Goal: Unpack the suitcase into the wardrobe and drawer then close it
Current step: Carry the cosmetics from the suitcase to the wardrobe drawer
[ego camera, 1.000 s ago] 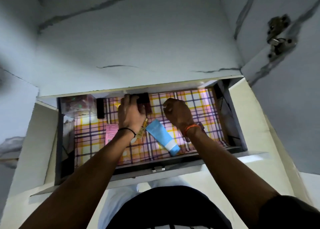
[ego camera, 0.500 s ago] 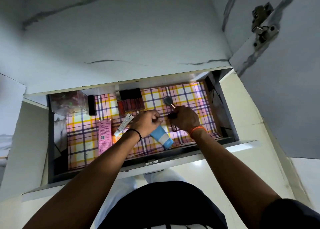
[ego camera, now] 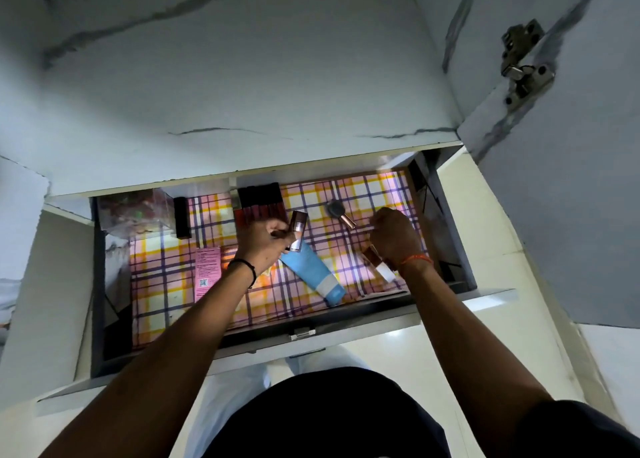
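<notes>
The open drawer is lined with pink, yellow and purple checked paper. My left hand grips a small brown cosmetic bottle above the blue tube lying at the drawer's middle. My right hand is curled round a slim white-tipped tube near the right side. A makeup brush lies on the liner between my hands. A row of dark red lipsticks stands at the back.
A clear box and a black stick sit at the drawer's back left, a pink leaflet lies on the liner. The wardrobe shelf overhangs the drawer. An open door with a hinge stands to the right.
My left hand has picked up the brown bottle and lifted it over the blue tube. My right hand let go of the brush, moved right and now holds the slim tube.
</notes>
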